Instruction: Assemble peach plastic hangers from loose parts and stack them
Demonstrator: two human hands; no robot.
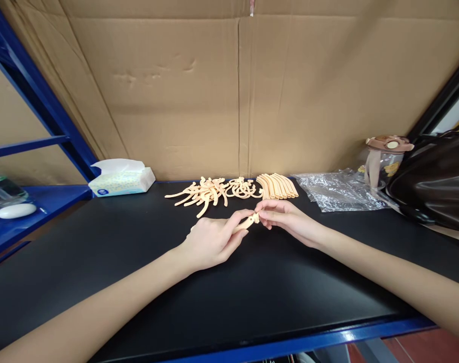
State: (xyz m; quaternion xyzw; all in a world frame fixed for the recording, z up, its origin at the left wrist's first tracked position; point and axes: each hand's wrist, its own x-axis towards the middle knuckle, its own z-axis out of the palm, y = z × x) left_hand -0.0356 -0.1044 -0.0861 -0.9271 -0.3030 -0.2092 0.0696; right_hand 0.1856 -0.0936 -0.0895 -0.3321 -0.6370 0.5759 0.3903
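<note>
Over the black table, my left hand (213, 241) is closed around a cream-coloured curved plastic strip (244, 225), most of which is hidden in the palm. A small hole shows near the strip's exposed end. My right hand (285, 218) pinches a small cream piece (256, 218) against that end; whether the two are joined, I cannot tell. Behind the hands lie a loose heap of cream curved pieces with knobbed ends (206, 192), a smaller pile of thin curved cream pieces (242, 188), and a neat row of cream curved strips (277, 186).
A tissue pack (121, 179) sits at the back left. Crumpled clear plastic bags (338, 191) lie at the back right, beside a drink bottle with a brown lid (388, 151) and a dark bag (441, 176). Cardboard (169, 91) walls the back; a blue frame (48, 96) stands left.
</note>
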